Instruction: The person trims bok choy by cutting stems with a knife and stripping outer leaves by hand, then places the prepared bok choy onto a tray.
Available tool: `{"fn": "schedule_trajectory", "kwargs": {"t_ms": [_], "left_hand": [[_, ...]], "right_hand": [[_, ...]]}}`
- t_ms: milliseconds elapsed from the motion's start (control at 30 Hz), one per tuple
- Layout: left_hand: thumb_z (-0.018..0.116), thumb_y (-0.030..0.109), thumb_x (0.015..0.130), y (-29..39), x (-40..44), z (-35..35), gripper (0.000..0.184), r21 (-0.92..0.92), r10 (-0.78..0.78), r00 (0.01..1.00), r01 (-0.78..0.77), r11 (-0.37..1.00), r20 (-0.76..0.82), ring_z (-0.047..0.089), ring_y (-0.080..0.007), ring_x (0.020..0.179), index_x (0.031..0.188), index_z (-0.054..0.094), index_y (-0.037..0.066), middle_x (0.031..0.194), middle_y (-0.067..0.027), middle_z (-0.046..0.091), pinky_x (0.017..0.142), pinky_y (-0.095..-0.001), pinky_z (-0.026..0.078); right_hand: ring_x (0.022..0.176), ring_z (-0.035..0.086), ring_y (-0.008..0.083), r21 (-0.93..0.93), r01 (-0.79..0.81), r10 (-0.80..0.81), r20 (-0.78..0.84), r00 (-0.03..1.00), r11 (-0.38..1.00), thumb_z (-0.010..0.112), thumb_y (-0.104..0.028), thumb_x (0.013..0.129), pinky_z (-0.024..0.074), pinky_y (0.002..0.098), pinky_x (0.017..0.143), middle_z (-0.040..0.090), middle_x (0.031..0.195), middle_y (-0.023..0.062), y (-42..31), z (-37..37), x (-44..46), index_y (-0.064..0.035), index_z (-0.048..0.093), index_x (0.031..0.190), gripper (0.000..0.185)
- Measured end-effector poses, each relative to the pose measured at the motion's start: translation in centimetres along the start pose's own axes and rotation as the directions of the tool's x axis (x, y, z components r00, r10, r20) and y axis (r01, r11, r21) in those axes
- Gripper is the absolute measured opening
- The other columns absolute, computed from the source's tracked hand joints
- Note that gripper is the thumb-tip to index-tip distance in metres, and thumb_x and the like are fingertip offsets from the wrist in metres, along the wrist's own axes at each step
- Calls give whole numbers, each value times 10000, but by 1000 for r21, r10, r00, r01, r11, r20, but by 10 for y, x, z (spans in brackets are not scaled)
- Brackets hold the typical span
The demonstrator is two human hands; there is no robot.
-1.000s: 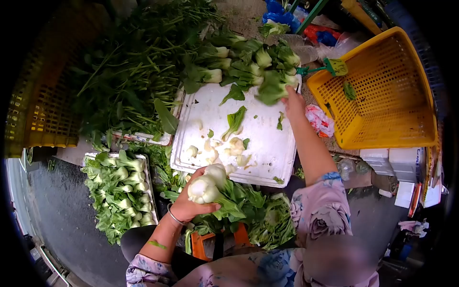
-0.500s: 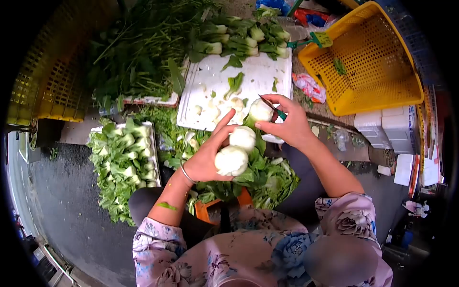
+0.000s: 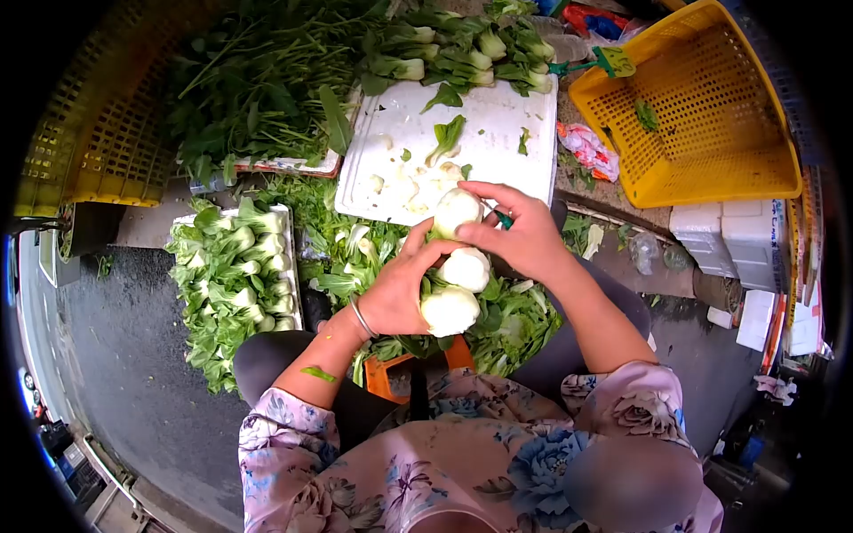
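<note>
My left hand [image 3: 400, 282] is closed round a cluster of bok choy, whose pale cut bases face up; a lower bok choy [image 3: 449, 311] and a middle one [image 3: 466, 269] show plainly. At the top, another bok choy [image 3: 458, 213] sits between both hands. My right hand [image 3: 524, 233] has its thumb and fingers around that top base. It also grips a small knife [image 3: 504, 219], of which only a green part of the handle shows; the blade is hidden. Their leaves hang below, mostly covered.
Ahead, a white foam board [image 3: 498, 133] carries trimmings and a row of bok choy [image 3: 480, 62]. At left lies a tray of stacked bok choy [image 3: 240, 275]. Long leafy greens [image 3: 267, 80] are piled behind it. A yellow crate [image 3: 711, 107] stands at right, and loose leaves [image 3: 515, 333] lie below my hands.
My right hand has moved left and slightly down with the top bok choy, bringing it against the left hand's fingers. The knife blade, visible before, is now hidden. The view has shifted slightly.
</note>
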State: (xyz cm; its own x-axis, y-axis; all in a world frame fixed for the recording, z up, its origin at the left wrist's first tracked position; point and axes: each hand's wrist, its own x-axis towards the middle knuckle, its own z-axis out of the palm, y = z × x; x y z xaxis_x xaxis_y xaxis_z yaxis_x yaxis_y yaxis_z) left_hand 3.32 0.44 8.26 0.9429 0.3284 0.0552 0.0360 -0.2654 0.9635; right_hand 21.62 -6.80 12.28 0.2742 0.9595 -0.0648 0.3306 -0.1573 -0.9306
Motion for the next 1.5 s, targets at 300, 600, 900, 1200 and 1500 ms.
{"fn": "schedule_trajectory", "kwargs": {"t_ms": [300, 600, 900, 1200, 1500], "left_hand": [[781, 209, 505, -12, 6, 1, 779, 200, -7, 997, 22, 980, -76, 286, -450, 1227, 1189, 415, 145, 1215, -234, 412, 953, -443, 378], [782, 230, 516, -4, 5, 5, 769, 253, 16, 996, 8, 967, -90, 391, -442, 1151, 1188, 420, 141, 1259, -271, 326, 891, -427, 429], [780, 224, 517, -6, 1, 1, 765, 252, 14, 999, -2, 968, -45, 434, -435, 1112, 1188, 423, 137, 1247, -264, 330, 886, -413, 430], [781, 201, 509, -8, -3, 9, 788, 212, -8, 1000, 2, 977, 28, 430, -410, 1104, 1204, 414, 138, 1207, -230, 350, 899, -400, 410], [781, 209, 523, -4, -3, 12, 774, 150, 65, 998, -68, 986, 27, 456, -390, 1076, 1197, 413, 115, 1200, -205, 376, 890, -392, 413]], "right_hand": [[919, 518, 124, 285, -168, 86, 280, 956, 944, 583, -185, 847, 423, 261, 785, 576, 986, 121, 3, -9, -6, 28, 252, 1345, 634], [996, 497, 137, 262, -203, 121, 298, 947, 944, 560, -124, 836, 364, 255, 883, 540, 1101, 152, 9, -5, -9, 28, 144, 1375, 698], [889, 501, 82, 132, -111, 71, 274, 959, 985, 581, -122, 833, 397, 220, 820, 578, 984, 56, 18, -7, -7, 2, 305, 1335, 587], [890, 496, 75, 137, -134, 83, 325, 942, 982, 594, -89, 818, 411, 220, 800, 570, 995, 51, 24, -17, -12, -4, 333, 1326, 577], [959, 533, 114, 41, -115, 100, 271, 957, 993, 566, -119, 842, 402, 248, 867, 608, 1074, 91, 34, -31, -10, -11, 520, 1181, 359]]}}
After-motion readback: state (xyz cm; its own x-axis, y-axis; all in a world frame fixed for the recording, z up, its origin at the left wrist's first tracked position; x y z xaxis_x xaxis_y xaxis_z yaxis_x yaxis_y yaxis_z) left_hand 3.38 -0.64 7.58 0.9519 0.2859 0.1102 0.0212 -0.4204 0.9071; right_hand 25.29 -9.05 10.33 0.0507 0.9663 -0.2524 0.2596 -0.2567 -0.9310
